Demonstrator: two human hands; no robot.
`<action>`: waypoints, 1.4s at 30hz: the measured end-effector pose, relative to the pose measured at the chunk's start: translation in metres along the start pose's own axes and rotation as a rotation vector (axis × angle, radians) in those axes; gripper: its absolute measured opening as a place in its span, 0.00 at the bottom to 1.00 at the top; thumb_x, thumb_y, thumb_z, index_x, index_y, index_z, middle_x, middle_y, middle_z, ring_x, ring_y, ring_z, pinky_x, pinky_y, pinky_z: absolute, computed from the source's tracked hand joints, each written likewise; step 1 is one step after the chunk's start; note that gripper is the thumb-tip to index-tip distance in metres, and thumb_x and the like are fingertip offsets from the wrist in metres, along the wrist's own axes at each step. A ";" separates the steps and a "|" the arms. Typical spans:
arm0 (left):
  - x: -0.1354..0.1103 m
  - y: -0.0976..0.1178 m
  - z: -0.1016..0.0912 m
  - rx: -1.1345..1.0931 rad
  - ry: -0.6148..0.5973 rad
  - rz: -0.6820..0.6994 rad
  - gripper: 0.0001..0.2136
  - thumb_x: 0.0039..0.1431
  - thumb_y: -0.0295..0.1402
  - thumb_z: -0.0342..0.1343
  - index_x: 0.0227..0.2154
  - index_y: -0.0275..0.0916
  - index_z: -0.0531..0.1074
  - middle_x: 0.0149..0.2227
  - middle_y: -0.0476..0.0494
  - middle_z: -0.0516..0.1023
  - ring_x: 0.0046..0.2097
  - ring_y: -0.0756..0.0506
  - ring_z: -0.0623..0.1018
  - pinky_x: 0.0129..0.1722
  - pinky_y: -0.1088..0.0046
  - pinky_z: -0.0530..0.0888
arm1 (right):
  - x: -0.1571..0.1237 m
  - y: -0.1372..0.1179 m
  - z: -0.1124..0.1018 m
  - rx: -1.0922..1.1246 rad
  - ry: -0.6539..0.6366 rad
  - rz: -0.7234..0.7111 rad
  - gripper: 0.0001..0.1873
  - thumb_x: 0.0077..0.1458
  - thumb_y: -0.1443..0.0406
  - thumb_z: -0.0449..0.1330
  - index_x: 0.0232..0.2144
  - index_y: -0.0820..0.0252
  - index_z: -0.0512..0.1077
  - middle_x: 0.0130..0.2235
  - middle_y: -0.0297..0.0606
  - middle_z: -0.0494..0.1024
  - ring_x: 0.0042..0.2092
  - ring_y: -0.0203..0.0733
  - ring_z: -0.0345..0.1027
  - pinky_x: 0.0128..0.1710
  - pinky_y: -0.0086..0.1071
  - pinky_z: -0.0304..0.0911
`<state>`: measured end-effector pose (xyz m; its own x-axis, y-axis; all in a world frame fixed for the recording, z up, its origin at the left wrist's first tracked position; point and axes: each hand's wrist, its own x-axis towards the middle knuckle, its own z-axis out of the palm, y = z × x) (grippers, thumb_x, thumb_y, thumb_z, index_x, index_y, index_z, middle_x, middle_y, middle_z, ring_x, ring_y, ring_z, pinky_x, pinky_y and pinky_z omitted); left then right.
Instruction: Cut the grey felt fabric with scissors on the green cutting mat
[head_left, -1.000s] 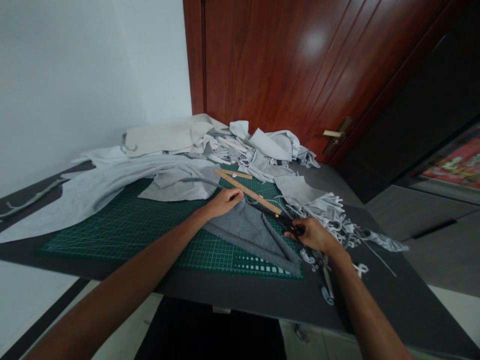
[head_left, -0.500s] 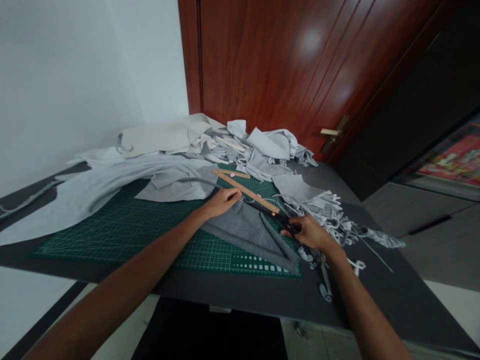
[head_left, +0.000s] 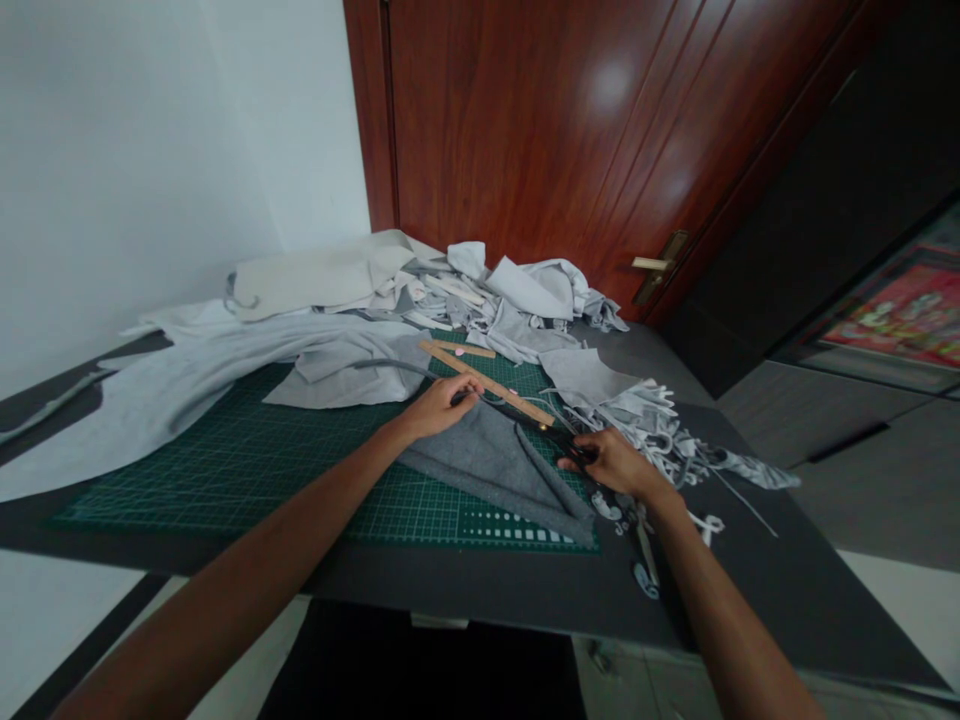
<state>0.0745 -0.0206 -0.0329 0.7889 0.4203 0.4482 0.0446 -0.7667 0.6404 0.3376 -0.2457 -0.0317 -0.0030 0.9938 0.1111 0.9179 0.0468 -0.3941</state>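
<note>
A dark grey piece of cloth (head_left: pixel 495 462) lies on the green cutting mat (head_left: pixel 247 460). My left hand (head_left: pixel 439 405) presses its far corner down, fingers curled together on the cloth's edge. My right hand (head_left: pixel 611 462) is closed round the black handles of a pair of scissors (head_left: pixel 551 438), whose blades point along the cloth's right edge toward my left hand. A wooden ruler (head_left: pixel 487 383) lies just beyond the blades.
Light grey fabric (head_left: pixel 225 360) and a heap of offcuts (head_left: pixel 480 290) cover the table's far side. Thin strips and scraps (head_left: pixel 660 425) pile to the right of the mat. A wooden door (head_left: pixel 570 130) stands behind, a white wall to the left.
Both hands stay almost where they were on the cloth and scissors; the scissors have edged slightly toward my left hand. The camera has shifted a little.
</note>
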 end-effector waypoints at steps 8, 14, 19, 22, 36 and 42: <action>-0.001 0.005 0.003 -0.032 0.006 0.040 0.09 0.64 0.38 0.52 0.38 0.38 0.72 0.36 0.47 0.76 0.38 0.47 0.75 0.41 0.72 0.71 | 0.000 0.000 0.001 0.022 -0.008 0.020 0.26 0.57 0.47 0.60 0.19 0.58 0.63 0.19 0.28 0.61 0.23 0.34 0.53 0.25 0.30 0.47; 0.000 0.001 0.004 -0.043 0.017 0.008 0.11 0.66 0.40 0.51 0.36 0.38 0.72 0.33 0.48 0.76 0.36 0.47 0.75 0.39 0.73 0.70 | 0.000 0.000 0.001 0.026 -0.014 0.022 0.25 0.57 0.47 0.60 0.20 0.59 0.65 0.20 0.29 0.62 0.24 0.34 0.54 0.25 0.29 0.48; 0.000 0.001 0.006 -0.059 0.025 -0.021 0.13 0.66 0.43 0.50 0.36 0.38 0.72 0.33 0.48 0.75 0.36 0.47 0.75 0.38 0.73 0.70 | 0.000 -0.002 0.000 0.012 -0.009 0.006 0.26 0.58 0.48 0.59 0.19 0.59 0.64 0.20 0.29 0.63 0.24 0.34 0.54 0.25 0.30 0.47; 0.000 0.000 0.006 -0.067 0.033 -0.027 0.13 0.66 0.42 0.50 0.36 0.38 0.72 0.32 0.48 0.75 0.35 0.47 0.75 0.37 0.73 0.70 | 0.000 -0.003 0.000 0.008 -0.006 0.002 0.26 0.58 0.47 0.58 0.18 0.59 0.63 0.19 0.29 0.63 0.23 0.34 0.53 0.25 0.30 0.47; 0.001 0.002 0.006 -0.054 0.023 -0.019 0.12 0.67 0.41 0.50 0.36 0.38 0.71 0.32 0.48 0.75 0.35 0.48 0.75 0.36 0.74 0.70 | 0.000 -0.006 -0.002 0.061 -0.006 0.015 0.23 0.57 0.51 0.61 0.19 0.59 0.66 0.19 0.29 0.62 0.23 0.34 0.54 0.25 0.30 0.48; 0.002 0.001 0.006 -0.068 0.033 -0.019 0.12 0.66 0.41 0.50 0.36 0.38 0.71 0.33 0.48 0.76 0.36 0.47 0.76 0.39 0.73 0.70 | 0.001 -0.002 0.000 0.049 0.010 -0.013 0.25 0.57 0.50 0.60 0.18 0.60 0.64 0.19 0.29 0.60 0.23 0.33 0.52 0.24 0.30 0.46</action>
<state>0.0799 -0.0238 -0.0349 0.7677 0.4512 0.4551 0.0171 -0.7243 0.6892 0.3355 -0.2449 -0.0304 -0.0109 0.9920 0.1260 0.8973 0.0653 -0.4365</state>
